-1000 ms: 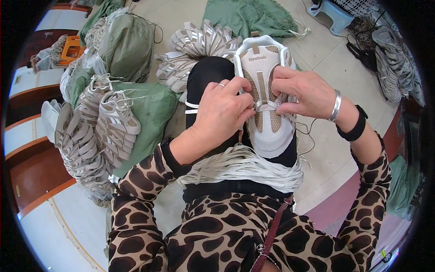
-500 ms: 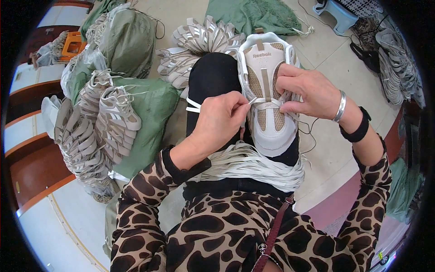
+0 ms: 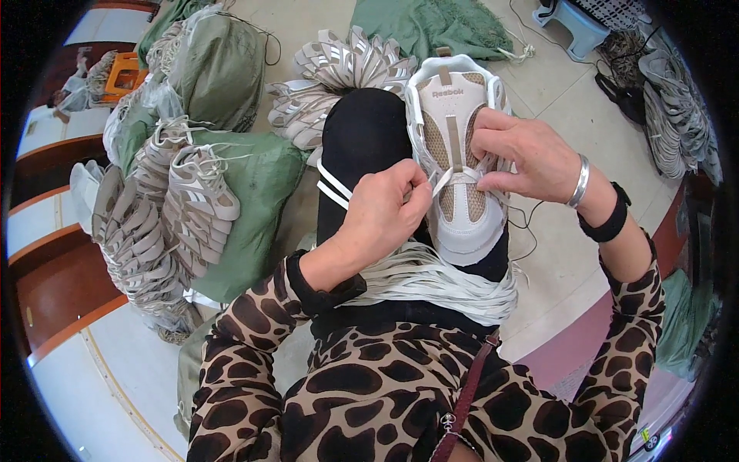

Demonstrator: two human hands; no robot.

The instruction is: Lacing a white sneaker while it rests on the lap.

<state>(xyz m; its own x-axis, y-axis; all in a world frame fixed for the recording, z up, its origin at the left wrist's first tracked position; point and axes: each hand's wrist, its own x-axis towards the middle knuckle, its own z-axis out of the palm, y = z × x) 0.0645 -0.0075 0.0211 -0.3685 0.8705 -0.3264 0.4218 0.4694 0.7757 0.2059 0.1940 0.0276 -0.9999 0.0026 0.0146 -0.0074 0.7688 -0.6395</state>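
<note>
- Left hand (image 3: 385,204) is nearly closed, pinching a white shoelace (image 3: 443,182).
- Right hand (image 3: 530,158) is half curled at the sneaker (image 3: 464,229); some fingertips are hidden, so I can't tell its grip.
- That sneaker covers much of the right leg (image 3: 493,264).

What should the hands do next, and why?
Perhaps the left hand should gently draw the lace farther left: it pinches a length leading off the shoe, while the right hand sits at the shoe's right side, placed to steady it.
</note>
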